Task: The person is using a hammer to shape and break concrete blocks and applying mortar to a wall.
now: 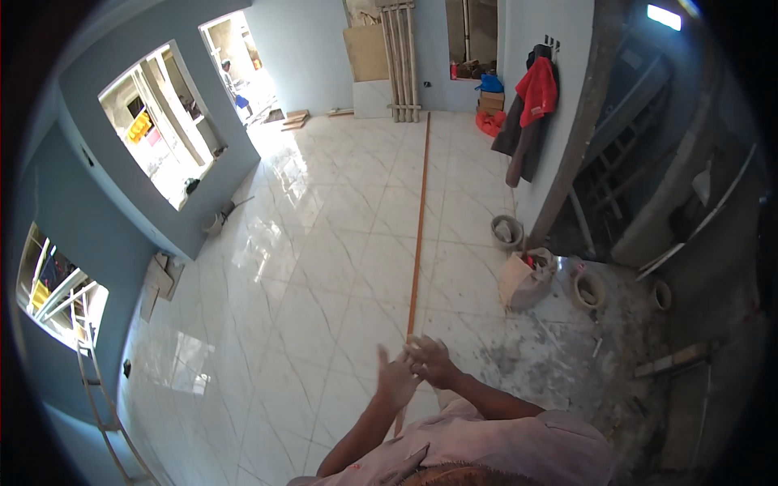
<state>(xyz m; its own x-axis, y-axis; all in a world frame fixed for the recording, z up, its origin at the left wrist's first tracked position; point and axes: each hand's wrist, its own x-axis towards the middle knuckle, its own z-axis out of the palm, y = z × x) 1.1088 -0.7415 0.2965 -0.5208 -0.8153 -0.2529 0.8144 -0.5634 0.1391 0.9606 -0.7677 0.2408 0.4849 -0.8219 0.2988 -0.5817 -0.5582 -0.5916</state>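
Note:
In front of my body both hands meet over the tiled floor. My left hand (395, 382) is raised with its thumb apart, its fingers reaching toward the other hand. My right hand (434, 363) has bent fingers that overlap the left fingertips. Anything small between them is hidden. Beneath and beyond the hands a long, narrow orange-brown strip (420, 219) runs along the floor to the far wall. Neither hand visibly grips it.
Glossy white tiles (324, 267) cover the floor. At the right stand a grey bucket (506, 233), a pale sack (525, 282) and a round bucket (588, 290). A wooden ladder (101, 405) leans at the left. A red garment (536, 91) hangs on the right wall; poles (399, 65) stand far off.

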